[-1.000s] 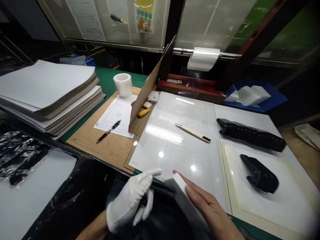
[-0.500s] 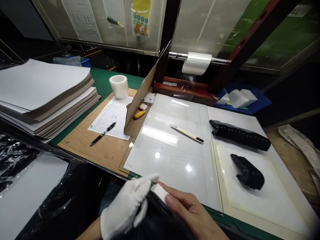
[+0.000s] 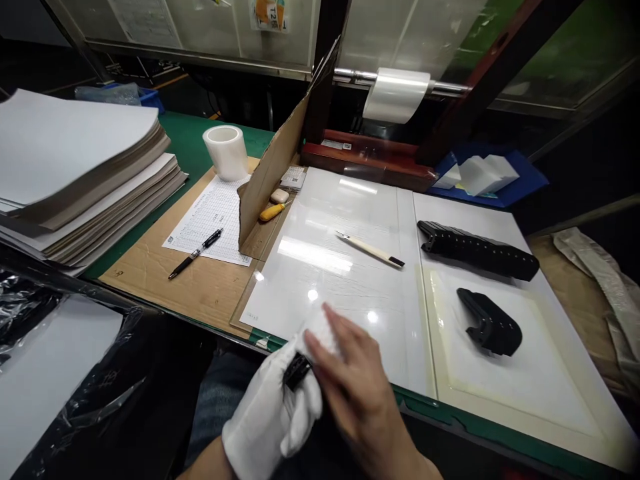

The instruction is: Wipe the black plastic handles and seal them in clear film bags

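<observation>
My left hand (image 3: 273,407), in a white glove, is closed around a small black part (image 3: 297,371), of which only one end shows. Close beside it, my bare right hand (image 3: 357,383) grips a white block (image 3: 321,327), smeared by motion, just above the black part. Whether the block touches the part, I cannot tell. On the board to the right lie a similar loose black part (image 3: 491,323) and a row of black parts (image 3: 477,252) set side by side. A cream-handled craft knife (image 3: 371,249) rests beyond my hands.
A tall stack of white sheets (image 3: 75,147) stands at the left. Nearby are a roll of clear film (image 3: 225,153), a pen (image 3: 195,254) on a printed form, and an upright cardboard divider (image 3: 273,157). A blue bin (image 3: 530,180) with white blocks is at the back right.
Both hands have risen slightly. My right hand has moved up with the white block, and the black part now shows its end toward me. The view has tilted down a little.
</observation>
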The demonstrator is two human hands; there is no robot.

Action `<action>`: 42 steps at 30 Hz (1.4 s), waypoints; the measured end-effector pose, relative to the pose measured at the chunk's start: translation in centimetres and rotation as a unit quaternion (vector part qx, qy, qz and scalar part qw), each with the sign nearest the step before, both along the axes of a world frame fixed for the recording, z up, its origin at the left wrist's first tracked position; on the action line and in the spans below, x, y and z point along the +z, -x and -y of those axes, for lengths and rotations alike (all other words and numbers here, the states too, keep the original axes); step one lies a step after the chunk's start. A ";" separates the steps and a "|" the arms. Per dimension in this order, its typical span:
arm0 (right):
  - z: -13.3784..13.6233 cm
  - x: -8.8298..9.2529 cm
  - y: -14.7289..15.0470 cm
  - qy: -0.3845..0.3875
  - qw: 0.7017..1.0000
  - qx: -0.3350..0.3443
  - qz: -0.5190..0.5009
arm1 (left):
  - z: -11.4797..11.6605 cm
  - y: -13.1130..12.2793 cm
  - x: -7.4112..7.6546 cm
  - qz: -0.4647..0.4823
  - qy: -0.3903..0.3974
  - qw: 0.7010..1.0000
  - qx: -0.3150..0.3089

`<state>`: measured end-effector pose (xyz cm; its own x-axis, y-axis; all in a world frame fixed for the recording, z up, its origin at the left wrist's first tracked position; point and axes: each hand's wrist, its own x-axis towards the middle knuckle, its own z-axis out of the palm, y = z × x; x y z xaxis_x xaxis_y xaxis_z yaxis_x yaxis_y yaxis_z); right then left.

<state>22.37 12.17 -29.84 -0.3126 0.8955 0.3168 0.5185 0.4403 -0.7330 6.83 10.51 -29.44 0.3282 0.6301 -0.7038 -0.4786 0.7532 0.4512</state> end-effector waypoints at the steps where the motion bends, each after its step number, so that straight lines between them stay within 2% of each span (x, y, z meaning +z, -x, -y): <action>1: -0.2 0.0 -0.4 -0.034 0.999 0.016 0.037 | 0.2 0.1 -0.4 0.010 0.002 1.000 -0.002; 4: -0.3 0.0 -0.6 -0.065 0.993 0.004 0.102 | 0.7 0.3 -0.9 0.021 0.001 1.000 0.004; 7: -0.2 -0.1 -0.3 -0.089 0.988 0.022 0.121 | 0.8 0.5 -0.4 0.014 -0.018 1.000 0.021; 12: -0.1 0.3 -0.4 -0.066 0.989 -0.009 0.135 | 0.7 0.7 0.6 0.011 -0.018 0.999 0.029; 14: 0.0 0.5 -0.5 -0.068 0.989 0.017 0.132 | 0.8 0.7 0.5 0.002 -0.014 0.999 0.034; 18: 0.1 0.6 -0.5 -0.031 0.990 -0.019 0.134 | 1.2 1.0 0.2 -0.003 -0.029 0.999 0.036; 21: 0.0 0.7 -0.4 -0.024 0.991 0.019 0.127 | 1.3 1.2 0.1 0.002 -0.038 0.999 0.033; 24: -0.2 0.8 -0.5 0.001 0.993 -0.006 0.115 | 1.2 1.2 0.0 0.000 -0.024 0.999 0.040; 28: -0.2 1.1 -0.8 -0.002 0.993 0.033 0.113 | 0.9 1.0 0.4 0.002 -0.011 0.999 0.031; 31: -0.3 1.5 -1.2 0.036 0.994 0.016 0.105 | 0.8 0.9 0.8 -0.001 0.000 0.999 0.032; 33: -0.5 1.9 -1.6 0.048 0.993 0.050 0.098 | 0.9 1.0 0.6 0.007 0.006 0.999 0.031; 35: -0.9 2.4 -2.1 0.097 0.991 0.072 0.064 | 1.3 1.3 0.2 0.029 0.003 0.999 0.028; 37: -1.5 3.0 -2.8 0.208 0.977 0.050 -0.016 | 1.6 1.7 -0.2 0.061 -0.022 0.998 0.024; 40: -2.1 4.1 -3.8 0.372 0.914 0.053 -0.155 | 1.7 2.2 -0.1 0.094 -0.077 0.993 -0.007; 41: -2.0 4.4 -3.9 0.398 0.897 0.063 -0.183 | 1.5 2.3 0.2 0.092 -0.094 0.991 -0.028; 42: -1.9 4.7 -3.8 0.399 0.892 0.064 -0.201 | 1.2 2.4 0.6 0.082 -0.109 0.989 -0.052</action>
<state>26.17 14.03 -25.13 -0.4336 0.8509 -0.2964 0.1255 -0.2687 -0.9550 4.44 9.27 -28.88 0.4981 0.7176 -0.4867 -0.4838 0.6958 0.5308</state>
